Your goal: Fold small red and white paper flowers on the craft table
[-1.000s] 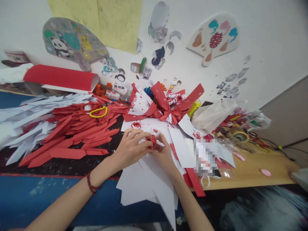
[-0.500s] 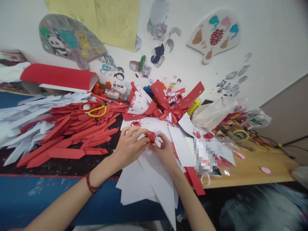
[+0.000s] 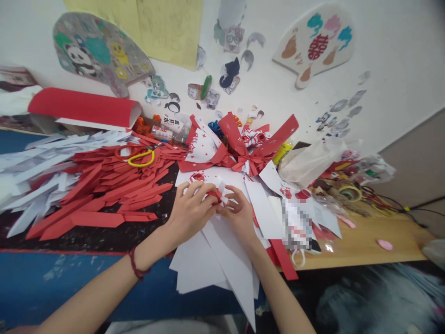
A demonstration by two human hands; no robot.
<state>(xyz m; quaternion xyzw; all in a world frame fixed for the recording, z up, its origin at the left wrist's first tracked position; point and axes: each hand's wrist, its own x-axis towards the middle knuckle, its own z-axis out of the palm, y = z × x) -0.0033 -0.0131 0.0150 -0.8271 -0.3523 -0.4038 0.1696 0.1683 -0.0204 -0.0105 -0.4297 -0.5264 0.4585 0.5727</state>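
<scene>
A small red-and-white paper piece (image 3: 217, 196) is held on the near side of the bouquet (image 3: 247, 157), above the white sheets (image 3: 205, 266). The red part is pinched by the fingers of the left hand (image 3: 191, 206); the white ends are directed toward the right hand (image 3: 239, 214). By that hand, thumb and index finger are placed at those ends (whether closed on them cannot be told). The long axis is obscured by fingers. Red strips (image 3: 93, 206) are piled left of the bouquet.
</scene>
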